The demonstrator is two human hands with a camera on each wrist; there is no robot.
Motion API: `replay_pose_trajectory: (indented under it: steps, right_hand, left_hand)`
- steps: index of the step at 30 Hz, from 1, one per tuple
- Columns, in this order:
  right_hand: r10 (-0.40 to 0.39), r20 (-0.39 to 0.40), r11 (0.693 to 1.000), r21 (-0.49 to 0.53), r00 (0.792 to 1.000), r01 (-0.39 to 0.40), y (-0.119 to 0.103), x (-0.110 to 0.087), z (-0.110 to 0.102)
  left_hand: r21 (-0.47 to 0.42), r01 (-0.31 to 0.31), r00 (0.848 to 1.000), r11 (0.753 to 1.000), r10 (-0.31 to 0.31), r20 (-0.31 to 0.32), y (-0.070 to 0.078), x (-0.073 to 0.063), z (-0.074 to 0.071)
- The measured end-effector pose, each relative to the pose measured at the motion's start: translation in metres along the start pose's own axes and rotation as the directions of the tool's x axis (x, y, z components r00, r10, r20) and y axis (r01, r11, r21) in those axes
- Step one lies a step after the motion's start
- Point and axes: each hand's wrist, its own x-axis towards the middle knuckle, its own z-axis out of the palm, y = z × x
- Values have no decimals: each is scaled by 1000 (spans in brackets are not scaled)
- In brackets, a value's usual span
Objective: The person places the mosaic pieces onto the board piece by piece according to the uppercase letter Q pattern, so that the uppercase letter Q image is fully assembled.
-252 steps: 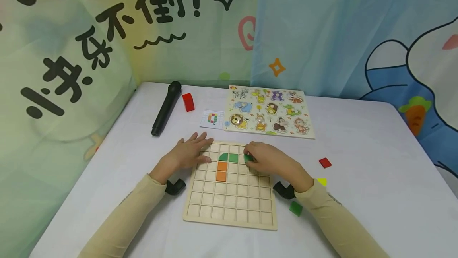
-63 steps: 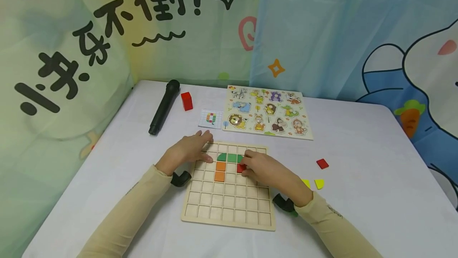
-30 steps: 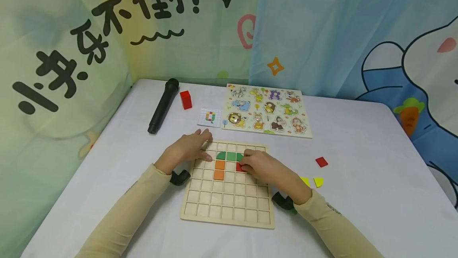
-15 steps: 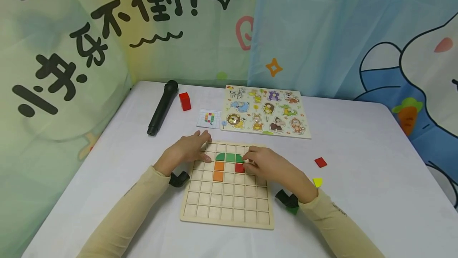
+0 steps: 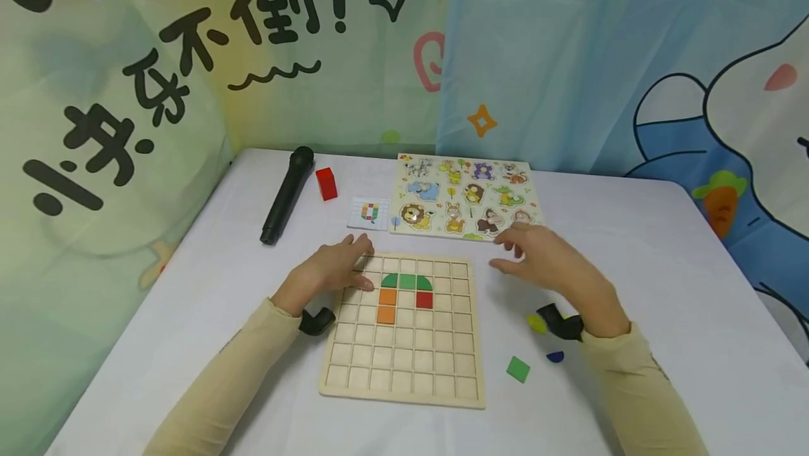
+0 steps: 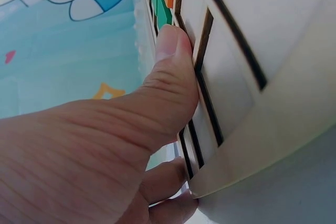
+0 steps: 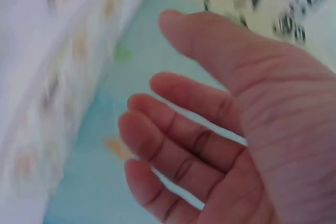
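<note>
A wooden grid board [image 5: 404, 357] lies on the table. Its upper rows hold two rounded green tiles, a square green tile [image 5: 407, 282] between them, two orange tiles [image 5: 386, 315] down the left side, and a red tile [image 5: 424, 299] under the right green one. My left hand [image 5: 329, 270] rests on the board's upper left corner; in the left wrist view the thumb [image 6: 176, 72] lies along the grid. Off the board's right side, above the table, hovers my right hand [image 5: 550, 259]. Its fingers are loosely bent, and the right wrist view shows nothing held.
Right of the board lie a green tile [image 5: 518, 369], a dark blue tile [image 5: 555, 357] and a yellow tile [image 5: 536, 323], the last beside the wrist strap. Behind are a microphone [image 5: 287, 196], red block [image 5: 326, 184], pattern card [image 5: 369, 213] and animal puzzle [image 5: 468, 196].
The right hand has set the red tile into the grid below the right green tile, let go, and moved right off the board. The left hand has stayed at its corner.
</note>
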Motion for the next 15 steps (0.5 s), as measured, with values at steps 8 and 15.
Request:
replay_pose_trajectory:
  steps: [8,15]
  right_hand:
    - [290,62,953,75,955,-294,63,-23,-32]
    - [401,178,908,54,898,-416,95,-33,-27]
  left_hand:
    - [-28,52,999,998,-52,-1,2,1,0]
    - [-29,47,999,998,-46,9,2,3,4]
